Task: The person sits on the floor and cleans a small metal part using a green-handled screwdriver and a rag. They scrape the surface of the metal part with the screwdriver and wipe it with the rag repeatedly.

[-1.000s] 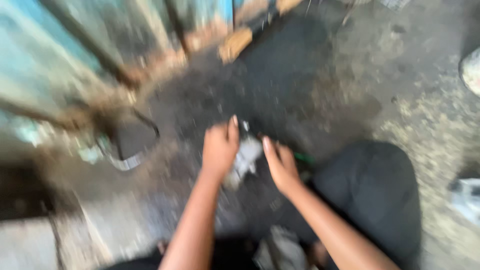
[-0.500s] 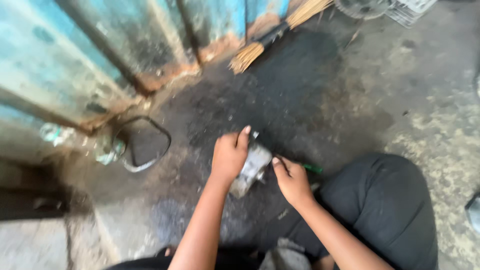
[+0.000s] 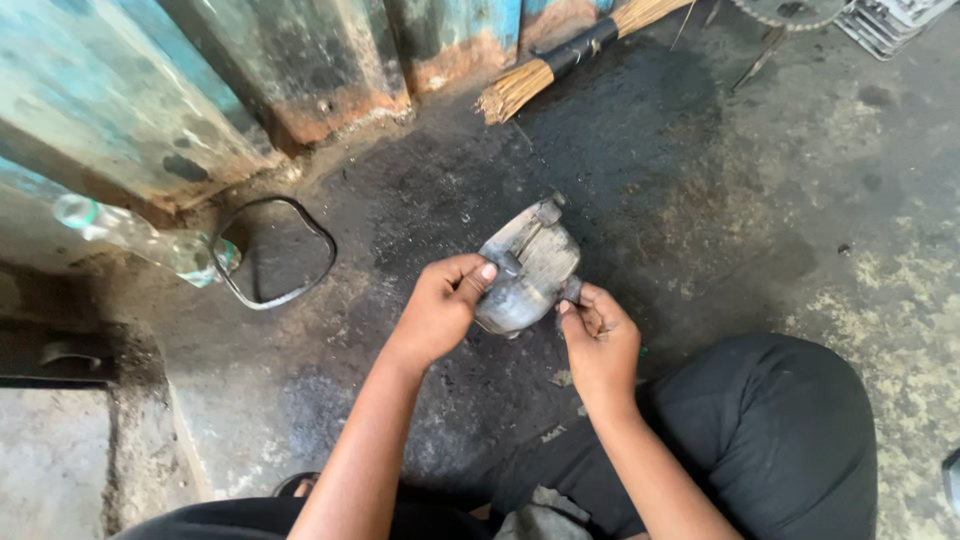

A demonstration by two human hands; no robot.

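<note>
A grey, grimy metal engine part (image 3: pixel 528 265) is held up over the oily black floor (image 3: pixel 620 170). My left hand (image 3: pixel 440 308) grips its left side with the thumb across the casting. My right hand (image 3: pixel 598 338) pinches its lower right end, fingers curled around a small stub. A green-handled tool seen earlier is hidden under my right hand.
A straw broom (image 3: pixel 560 62) lies by the rusty blue metal door (image 3: pixel 200 90). A black rubber gasket loop (image 3: pixel 275 250) and a clear plastic bottle (image 3: pixel 140 235) lie at left. My black-trousered knee (image 3: pixel 770 440) is at lower right. A metal grate (image 3: pixel 895 20) sits far right.
The part has been lifted and turned to face up, both hands now holding it. The view has sharpened and shifted; the green handle is no longer visible.
</note>
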